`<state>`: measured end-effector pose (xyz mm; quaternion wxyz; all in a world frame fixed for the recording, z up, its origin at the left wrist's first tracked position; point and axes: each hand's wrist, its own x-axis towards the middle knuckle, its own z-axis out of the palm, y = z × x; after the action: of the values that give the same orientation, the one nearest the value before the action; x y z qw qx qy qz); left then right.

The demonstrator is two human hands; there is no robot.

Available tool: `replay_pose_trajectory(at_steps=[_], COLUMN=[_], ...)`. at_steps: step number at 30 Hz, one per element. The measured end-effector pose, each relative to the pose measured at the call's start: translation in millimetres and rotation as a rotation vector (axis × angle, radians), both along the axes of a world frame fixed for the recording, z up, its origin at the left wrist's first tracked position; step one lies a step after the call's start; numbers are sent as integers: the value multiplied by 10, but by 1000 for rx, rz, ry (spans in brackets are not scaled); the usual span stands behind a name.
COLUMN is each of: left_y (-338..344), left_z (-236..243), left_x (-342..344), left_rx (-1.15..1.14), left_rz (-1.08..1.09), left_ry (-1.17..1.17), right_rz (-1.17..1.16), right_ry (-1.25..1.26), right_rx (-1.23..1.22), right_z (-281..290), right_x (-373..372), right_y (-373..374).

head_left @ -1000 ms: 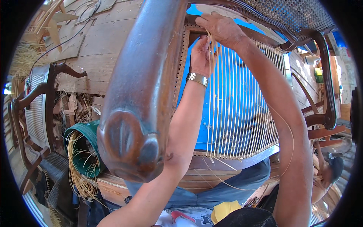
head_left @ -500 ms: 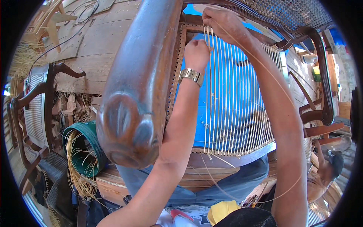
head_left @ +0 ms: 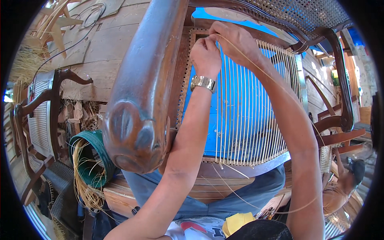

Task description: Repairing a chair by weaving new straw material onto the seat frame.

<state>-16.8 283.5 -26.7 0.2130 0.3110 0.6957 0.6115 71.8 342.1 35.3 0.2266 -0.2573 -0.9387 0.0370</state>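
Observation:
A carved wooden chair seat frame (head_left: 185, 80), its inner edge pierced with small holes, stands in front of me. Parallel cane strands (head_left: 240, 116) are strung across its opening. At the far left of that opening, my left hand (head_left: 206, 58), with a metal watch on its wrist, is closed in a pinch. My right hand (head_left: 236, 43) is closed right beside it, the fingertips of both hands meeting at a loose cane strand (head_left: 236, 48). That strand trails back along my right forearm. The exact fingertip grip is partly hidden.
A thick carved wooden armrest (head_left: 140, 92) rises close on my left. Beside it a green bucket (head_left: 102, 150) lies tipped with cane spilling out. The woven chair back (head_left: 312, 14) is at the far right. Another chair (head_left: 50, 116) stands left; a person (head_left: 340, 192) is at lower right.
My left hand has moved slightly up and left. My right hand has come down and left to it, so their fingertips now meet. The trailing strand has shifted.

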Motion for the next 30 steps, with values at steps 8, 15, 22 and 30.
replay_pose_trajectory(at_steps=[8, 15, 22, 30], left_y=[55, -27, -3, -23], left_z=[-129, -64, -152, -121], left_x=[176, 108, 0, -50], left_rx=[239, 59, 246, 248], left_rz=[-9, -114, -293, -323], left_ry=[-795, -931, -1338, -1469], right_rz=[98, 24, 43, 71], right_ry=[101, 160, 122, 75], right_rx=[86, 26, 19, 17], right_z=[-62, -2, -60, -70], right_x=[120, 94, -43, -107], right_y=[114, 501, 422, 619])
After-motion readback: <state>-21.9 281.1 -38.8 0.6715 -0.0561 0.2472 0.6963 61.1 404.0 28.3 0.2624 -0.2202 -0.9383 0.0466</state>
